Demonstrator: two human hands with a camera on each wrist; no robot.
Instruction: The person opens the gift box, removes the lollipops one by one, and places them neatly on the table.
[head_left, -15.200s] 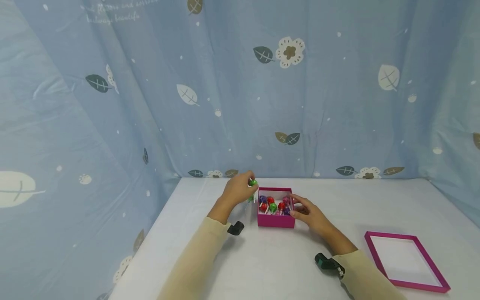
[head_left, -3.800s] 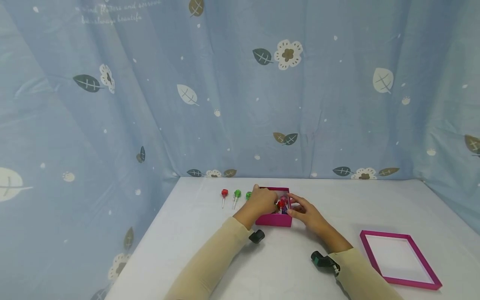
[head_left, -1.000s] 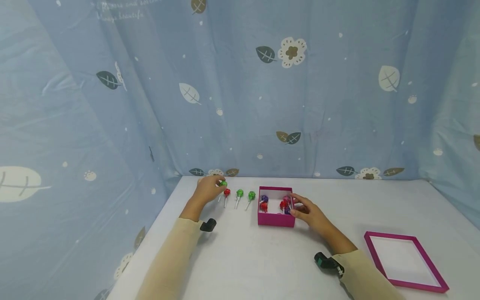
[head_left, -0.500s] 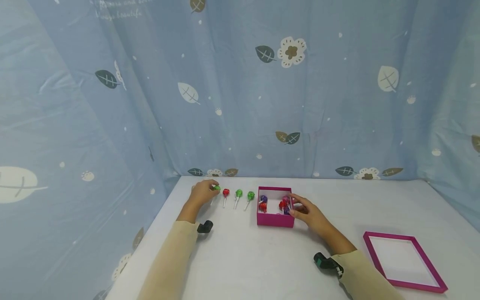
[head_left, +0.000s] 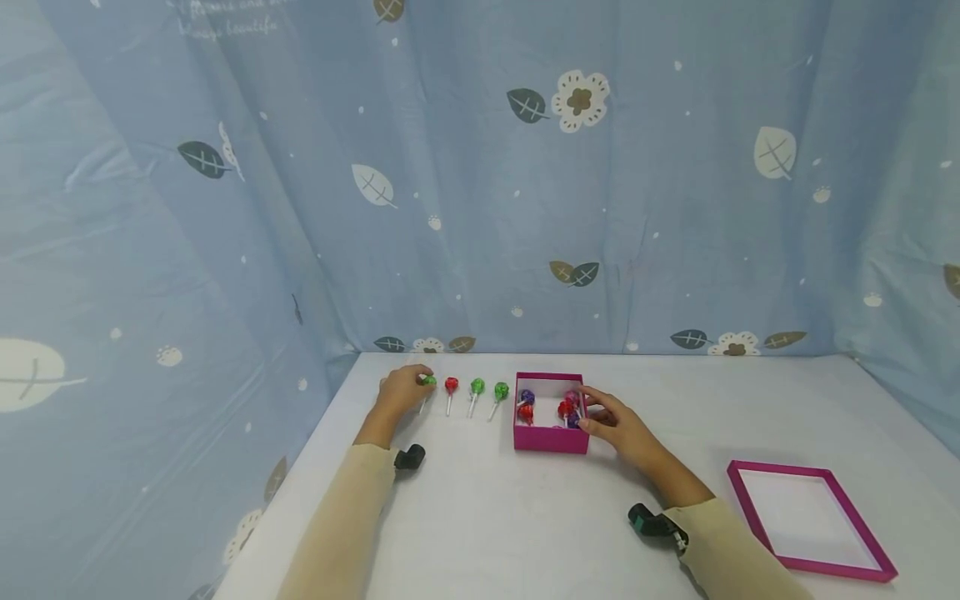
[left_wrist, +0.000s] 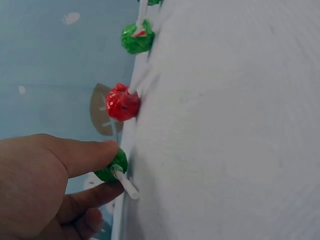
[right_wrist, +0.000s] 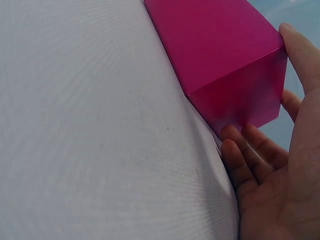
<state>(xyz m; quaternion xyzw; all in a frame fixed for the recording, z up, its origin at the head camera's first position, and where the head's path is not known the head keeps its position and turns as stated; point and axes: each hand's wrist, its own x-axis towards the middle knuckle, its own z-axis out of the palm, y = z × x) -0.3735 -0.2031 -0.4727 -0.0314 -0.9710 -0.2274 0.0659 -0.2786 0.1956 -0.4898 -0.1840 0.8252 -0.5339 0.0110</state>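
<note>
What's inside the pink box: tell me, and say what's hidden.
Left side of the pink box: a purple lollipop and a red lollipop. Right side: clustered red, pink and purple lollipops. The front wall and right hand hide parts; exact count unclear.

wht script (head_left: 228,28) on blue curtain (head_left: 465,167), upper l., "beautifu" legible, rest blurry

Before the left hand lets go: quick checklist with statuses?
1. Left hand pinching the green lollipop: ok, thumb and finger on its head.
2. Held lollipop clear of the neighbouring red lollipop: ok, visible gap.
3. Held lollipop's weight on the table: cannot tell.
4. Right hand touching the pink box: ok.
5. Lid away from the box: ok.
6. Box emptied: not ok, lollipops inside.
</note>
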